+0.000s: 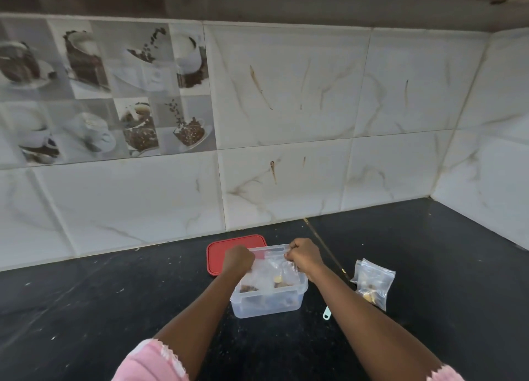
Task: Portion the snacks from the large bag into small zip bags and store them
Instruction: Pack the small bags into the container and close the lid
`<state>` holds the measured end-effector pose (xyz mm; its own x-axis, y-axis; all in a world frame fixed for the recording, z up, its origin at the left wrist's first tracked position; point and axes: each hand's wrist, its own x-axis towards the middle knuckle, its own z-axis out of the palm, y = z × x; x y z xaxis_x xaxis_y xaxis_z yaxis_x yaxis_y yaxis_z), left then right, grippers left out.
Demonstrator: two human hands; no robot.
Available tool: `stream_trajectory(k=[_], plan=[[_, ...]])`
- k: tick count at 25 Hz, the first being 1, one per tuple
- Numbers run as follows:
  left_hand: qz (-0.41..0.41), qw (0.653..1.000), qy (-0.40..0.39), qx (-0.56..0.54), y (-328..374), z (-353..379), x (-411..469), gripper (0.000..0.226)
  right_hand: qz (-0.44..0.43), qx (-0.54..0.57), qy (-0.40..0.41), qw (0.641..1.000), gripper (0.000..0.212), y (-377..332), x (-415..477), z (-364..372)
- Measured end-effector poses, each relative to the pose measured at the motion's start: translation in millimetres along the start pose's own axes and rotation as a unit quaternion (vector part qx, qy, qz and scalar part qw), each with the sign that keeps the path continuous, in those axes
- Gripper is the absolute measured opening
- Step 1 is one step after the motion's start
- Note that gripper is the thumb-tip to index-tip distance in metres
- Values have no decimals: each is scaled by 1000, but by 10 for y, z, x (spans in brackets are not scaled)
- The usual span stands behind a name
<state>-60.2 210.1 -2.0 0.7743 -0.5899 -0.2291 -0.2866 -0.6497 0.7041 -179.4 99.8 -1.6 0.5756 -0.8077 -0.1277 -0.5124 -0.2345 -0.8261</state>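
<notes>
A clear plastic container (267, 306) stands on the black counter with small zip bags of snacks upright inside it. My left hand (238, 259) is closed on the top of the left zip bag (252, 277). My right hand (304, 256) pinches the top of the right zip bag (282, 272) in the container. The snacks show as brown and yellow bits at the bottom of the bags. To the right, on the counter, lie further filled zip bags (373, 283). The large bag is not in view.
A red lid (220, 252) lies flat behind the container on the left. A small pale green scoop handle (326, 313) lies by my right forearm. The tiled wall (286, 151) runs along the back and turns a corner at the right.
</notes>
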Motion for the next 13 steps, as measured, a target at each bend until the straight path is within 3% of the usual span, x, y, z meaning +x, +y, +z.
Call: stream_trajectory(k=[4,7,10,13], plan=[[48,986,48,149,34,69,-68,18,-126,-293,35,947,17,-109,-90,67],[104,975,82,180,84,96,-61,20,-134,-390,40,910,24,-67,-25,84],[158,971,95,152,256,170,-63,28,-94,-354,29,930,26,-37,40,35],[227,965,103,76,560,375,-91,31,-69,-135,32,988,23,79,75,-196]])
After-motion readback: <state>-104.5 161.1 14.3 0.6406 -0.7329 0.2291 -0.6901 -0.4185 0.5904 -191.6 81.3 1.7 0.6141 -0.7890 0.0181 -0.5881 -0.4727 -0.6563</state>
